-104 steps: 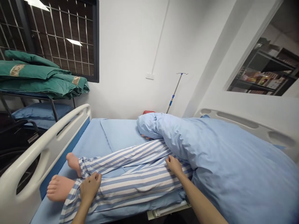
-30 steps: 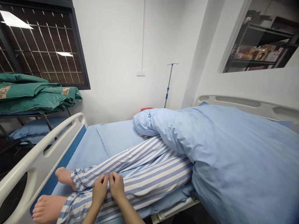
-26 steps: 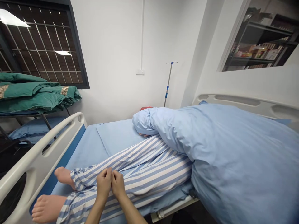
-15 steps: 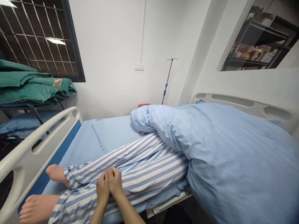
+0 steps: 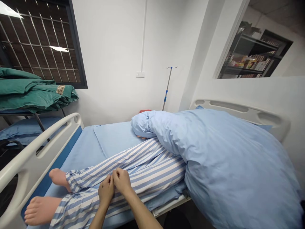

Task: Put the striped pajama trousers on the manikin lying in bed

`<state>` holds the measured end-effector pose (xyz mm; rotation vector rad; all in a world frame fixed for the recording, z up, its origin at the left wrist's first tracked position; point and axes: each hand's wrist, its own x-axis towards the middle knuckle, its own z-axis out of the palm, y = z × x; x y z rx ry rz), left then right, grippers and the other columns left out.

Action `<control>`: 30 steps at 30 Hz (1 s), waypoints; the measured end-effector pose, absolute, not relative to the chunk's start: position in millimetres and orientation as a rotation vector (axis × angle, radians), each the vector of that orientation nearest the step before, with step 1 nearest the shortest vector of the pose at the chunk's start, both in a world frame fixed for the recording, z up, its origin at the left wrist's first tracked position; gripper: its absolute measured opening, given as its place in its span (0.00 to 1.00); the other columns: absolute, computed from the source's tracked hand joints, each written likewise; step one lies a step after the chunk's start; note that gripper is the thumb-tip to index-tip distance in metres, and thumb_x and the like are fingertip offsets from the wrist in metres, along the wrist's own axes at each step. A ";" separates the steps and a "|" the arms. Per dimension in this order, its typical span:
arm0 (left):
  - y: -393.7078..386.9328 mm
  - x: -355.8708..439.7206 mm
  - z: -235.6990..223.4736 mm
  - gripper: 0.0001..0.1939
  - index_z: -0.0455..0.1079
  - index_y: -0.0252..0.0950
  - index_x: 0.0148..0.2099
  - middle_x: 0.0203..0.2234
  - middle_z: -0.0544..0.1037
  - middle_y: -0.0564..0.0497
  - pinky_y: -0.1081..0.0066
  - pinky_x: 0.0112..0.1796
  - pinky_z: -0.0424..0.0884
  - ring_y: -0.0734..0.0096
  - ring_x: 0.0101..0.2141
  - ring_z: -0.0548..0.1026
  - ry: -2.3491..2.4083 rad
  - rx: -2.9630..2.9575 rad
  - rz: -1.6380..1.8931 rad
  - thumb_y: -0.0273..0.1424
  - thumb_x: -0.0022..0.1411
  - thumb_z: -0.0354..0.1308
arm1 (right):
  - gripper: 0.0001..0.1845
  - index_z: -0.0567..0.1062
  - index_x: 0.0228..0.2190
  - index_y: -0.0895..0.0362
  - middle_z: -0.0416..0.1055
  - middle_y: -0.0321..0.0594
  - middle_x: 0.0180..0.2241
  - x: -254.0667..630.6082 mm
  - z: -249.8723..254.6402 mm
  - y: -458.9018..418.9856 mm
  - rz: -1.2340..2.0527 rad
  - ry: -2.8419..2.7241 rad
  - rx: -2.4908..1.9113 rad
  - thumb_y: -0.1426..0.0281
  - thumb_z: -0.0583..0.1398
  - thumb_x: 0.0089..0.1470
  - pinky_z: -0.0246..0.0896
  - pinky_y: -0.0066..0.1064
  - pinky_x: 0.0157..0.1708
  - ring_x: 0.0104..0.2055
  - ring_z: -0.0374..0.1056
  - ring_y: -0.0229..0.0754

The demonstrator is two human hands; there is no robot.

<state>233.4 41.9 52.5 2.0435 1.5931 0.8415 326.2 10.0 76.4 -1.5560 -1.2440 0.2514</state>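
A figure lies on the bed in blue-and-white striped pyjama trousers (image 5: pixel 147 167), with its bare feet (image 5: pixel 41 210) towards the near left. My left hand (image 5: pixel 106 190) and my right hand (image 5: pixel 122 181) sit close together over the shins, fingers pinched on the striped cloth. A light blue duvet (image 5: pixel 228 159) is heaped over the figure's upper body and hides it. Only a few fingers (image 5: pixel 142 137) show at the duvet's folded edge.
A white side rail (image 5: pixel 30 156) runs along the near left of the bed, over a blue sheet (image 5: pixel 81 149). A white bed end panel (image 5: pixel 238 109) stands at right. Behind are an IV pole (image 5: pixel 167 86) and a stand with folded green blankets (image 5: pixel 33 92).
Compared with the oldest frame, my hands have come together from either side of the legs onto the shins. The view has shifted slightly, and my right hand sits a little further up than half a second ago.
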 end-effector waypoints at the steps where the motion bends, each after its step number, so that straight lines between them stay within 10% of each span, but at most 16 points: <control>1: 41.0 234.1 52.8 0.17 0.62 0.38 0.22 0.19 0.71 0.53 0.75 0.25 0.51 0.75 0.22 0.65 1.582 2.056 0.819 0.37 0.61 0.43 | 0.18 0.63 0.14 0.56 0.55 0.30 0.14 332.2 73.6 8.3 0.239 -1.245 -1.555 0.67 0.51 0.53 0.36 0.28 0.22 0.19 0.50 0.33; 21: 41.2 276.5 97.9 0.20 0.54 0.37 0.17 0.12 0.59 0.57 0.75 0.25 0.56 0.76 0.19 0.60 1.202 1.825 0.970 0.40 0.57 0.45 | 0.19 0.56 0.15 0.56 0.51 0.28 0.15 356.8 48.7 5.4 0.374 -0.998 -1.492 0.63 0.50 0.55 0.41 0.26 0.22 0.20 0.49 0.32; 30: 31.2 296.9 52.9 0.17 0.67 0.36 0.25 0.21 0.74 0.50 0.74 0.27 0.53 0.73 0.24 0.67 1.504 2.140 0.754 0.35 0.61 0.44 | 0.19 0.54 0.17 0.55 0.51 0.28 0.17 361.4 50.9 2.8 0.443 -0.850 -1.402 0.60 0.49 0.55 0.47 0.25 0.23 0.22 0.50 0.33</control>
